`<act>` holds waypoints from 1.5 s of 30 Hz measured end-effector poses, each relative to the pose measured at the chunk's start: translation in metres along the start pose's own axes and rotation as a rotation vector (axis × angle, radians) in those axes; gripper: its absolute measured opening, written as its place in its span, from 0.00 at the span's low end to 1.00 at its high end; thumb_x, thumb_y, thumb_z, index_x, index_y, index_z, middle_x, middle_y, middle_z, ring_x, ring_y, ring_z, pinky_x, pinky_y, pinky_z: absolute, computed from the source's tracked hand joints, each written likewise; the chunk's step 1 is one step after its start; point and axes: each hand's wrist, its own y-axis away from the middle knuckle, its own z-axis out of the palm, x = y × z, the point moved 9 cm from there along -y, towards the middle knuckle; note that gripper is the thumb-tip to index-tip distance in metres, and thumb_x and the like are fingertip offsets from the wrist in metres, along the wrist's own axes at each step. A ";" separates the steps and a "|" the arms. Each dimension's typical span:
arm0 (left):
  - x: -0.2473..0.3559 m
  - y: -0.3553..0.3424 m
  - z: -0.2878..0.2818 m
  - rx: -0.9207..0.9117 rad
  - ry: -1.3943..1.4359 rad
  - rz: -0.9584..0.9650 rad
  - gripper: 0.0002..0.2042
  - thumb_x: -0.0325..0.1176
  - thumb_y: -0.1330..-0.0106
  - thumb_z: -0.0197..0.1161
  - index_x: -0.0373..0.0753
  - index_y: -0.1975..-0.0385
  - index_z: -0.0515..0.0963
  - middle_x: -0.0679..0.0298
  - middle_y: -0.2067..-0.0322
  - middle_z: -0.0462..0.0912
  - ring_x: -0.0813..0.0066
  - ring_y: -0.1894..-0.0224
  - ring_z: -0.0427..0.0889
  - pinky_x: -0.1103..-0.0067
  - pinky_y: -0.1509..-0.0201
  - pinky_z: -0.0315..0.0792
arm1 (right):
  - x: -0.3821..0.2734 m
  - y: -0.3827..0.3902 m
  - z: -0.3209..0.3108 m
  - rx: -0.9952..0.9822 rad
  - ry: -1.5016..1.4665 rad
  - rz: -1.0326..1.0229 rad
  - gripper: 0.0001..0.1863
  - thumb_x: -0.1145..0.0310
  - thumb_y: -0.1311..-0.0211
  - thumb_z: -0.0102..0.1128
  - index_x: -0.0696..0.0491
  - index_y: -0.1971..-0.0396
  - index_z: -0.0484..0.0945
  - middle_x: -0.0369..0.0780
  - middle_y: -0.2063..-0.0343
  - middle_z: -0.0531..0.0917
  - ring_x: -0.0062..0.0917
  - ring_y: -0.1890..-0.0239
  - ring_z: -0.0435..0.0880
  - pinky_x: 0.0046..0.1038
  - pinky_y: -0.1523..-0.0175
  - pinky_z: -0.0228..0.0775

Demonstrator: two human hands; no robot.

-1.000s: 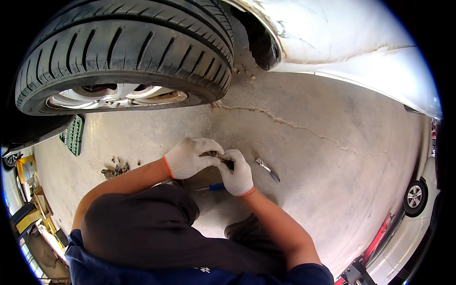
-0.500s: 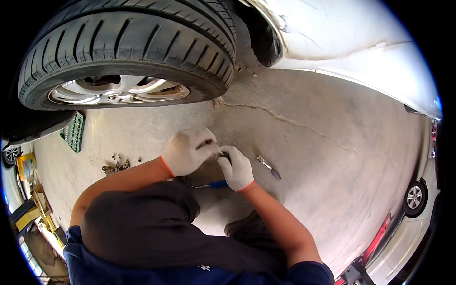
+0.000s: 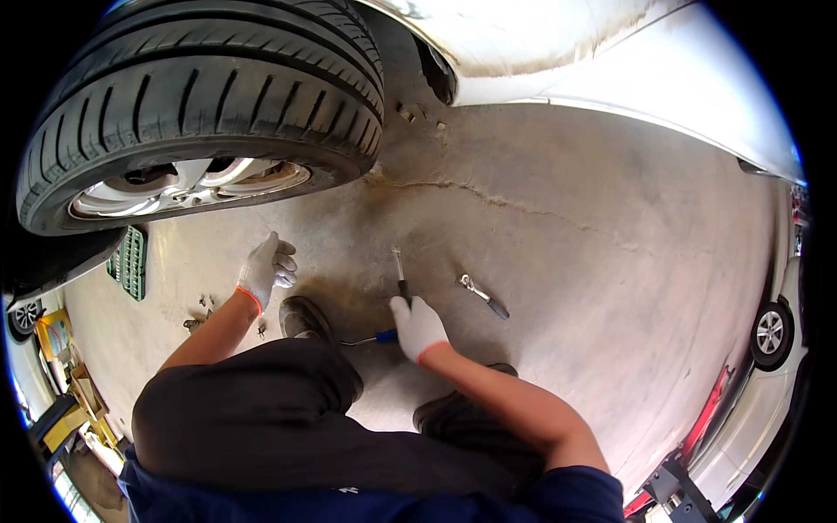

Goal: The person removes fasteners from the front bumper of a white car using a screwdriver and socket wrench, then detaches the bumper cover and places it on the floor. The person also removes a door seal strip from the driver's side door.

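Observation:
My right hand (image 3: 420, 327), in a white work glove with an orange cuff, is closed around the dark handle of a slim hand tool (image 3: 399, 268). The tool's silver shaft points away from me; its exact kind is unclear. My left hand (image 3: 266, 268), gloved the same way, is held out over the floor with its fingers apart and nothing in them. To the right of the held tool, a ratchet wrench (image 3: 484, 296) with a dark grip lies on the concrete. A blue-handled tool (image 3: 384, 336) with a thin, bent metal shaft lies beside my right hand, partly hidden.
A car wheel (image 3: 200, 139) hangs at the upper left, and a white car body panel (image 3: 610, 70) spans the upper right. On the left lie a green perforated tray (image 3: 129, 264) and small dark parts (image 3: 193, 324). Another car's wheel (image 3: 771, 336) shows at far right.
My hands have come apart. The left has moved left and opened; the right has moved slightly down and left, and the slim tool now shows in it. The view has shifted a little.

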 end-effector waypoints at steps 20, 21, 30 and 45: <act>-0.010 0.021 0.056 -0.223 -0.100 0.062 0.21 0.49 0.15 0.52 0.34 0.55 0.80 0.64 0.73 0.81 0.70 0.76 0.84 0.75 0.68 0.79 | -0.070 0.076 -0.005 -0.252 0.374 -0.518 0.27 0.44 0.22 0.57 0.58 0.52 0.79 0.58 0.55 0.89 0.58 0.49 0.87 0.55 0.40 0.77; -0.018 0.032 0.060 -0.204 -0.109 0.003 0.20 0.47 0.15 0.52 0.34 0.55 0.80 0.64 0.73 0.81 0.70 0.76 0.83 0.75 0.69 0.78 | -0.072 0.075 -0.009 -0.290 0.412 -0.717 0.27 0.44 0.23 0.58 0.58 0.55 0.80 0.58 0.55 0.89 0.58 0.49 0.87 0.55 0.41 0.77; 0.053 0.075 0.119 -0.463 -0.748 0.592 0.14 0.32 0.17 0.46 0.34 0.48 0.81 0.59 0.58 0.83 0.68 0.63 0.88 0.73 0.57 0.83 | -0.043 0.050 -0.008 -0.120 0.273 -0.257 0.25 0.46 0.21 0.58 0.58 0.55 0.78 0.59 0.64 0.88 0.59 0.57 0.88 0.55 0.52 0.78; 0.119 0.128 0.152 -0.467 -0.809 0.584 0.10 0.27 0.34 0.70 0.34 0.55 0.87 0.58 0.63 0.89 0.70 0.65 0.90 0.74 0.57 0.83 | -0.091 0.042 -0.070 0.130 0.289 -0.669 0.15 0.56 0.29 0.69 0.53 0.58 0.81 0.47 0.61 0.87 0.46 0.57 0.88 0.46 0.52 0.80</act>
